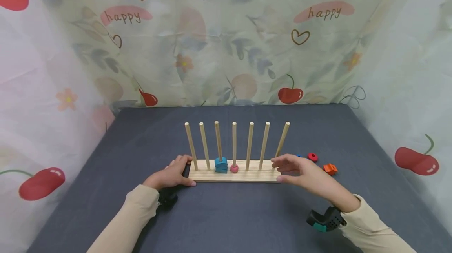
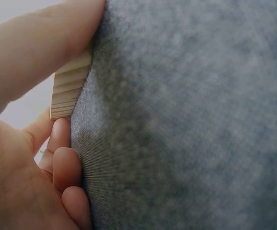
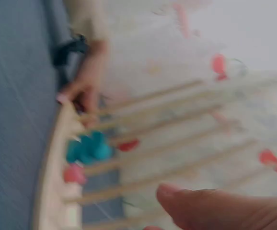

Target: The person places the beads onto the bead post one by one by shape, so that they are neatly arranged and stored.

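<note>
- We grip the left end of the peg board (image 1: pixel 234 175) with our left hand (image 1: pixel 172 175), thumb and fingers pinching it, apparently to steady it on the grey table (image 1: pixel 226 213).
- Our right hand (image 1: pixel 300 172) hovers with fingers extended at the right end, holding nothing.
- A blue piece (image 1: pixel 221 165) and a pink bead (image 1: pixel 234 168) sit on middle pegs.

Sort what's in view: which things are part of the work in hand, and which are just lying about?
In hand:
- wooden peg board, its left end gripped by the left hand
- right hand, fingers straight at its right end
- blue piece and pink bead, both threaded on pegs

Lying about:
- red ring and orange piece, loose on the grey tabletop
- cherry-print curtain
</note>
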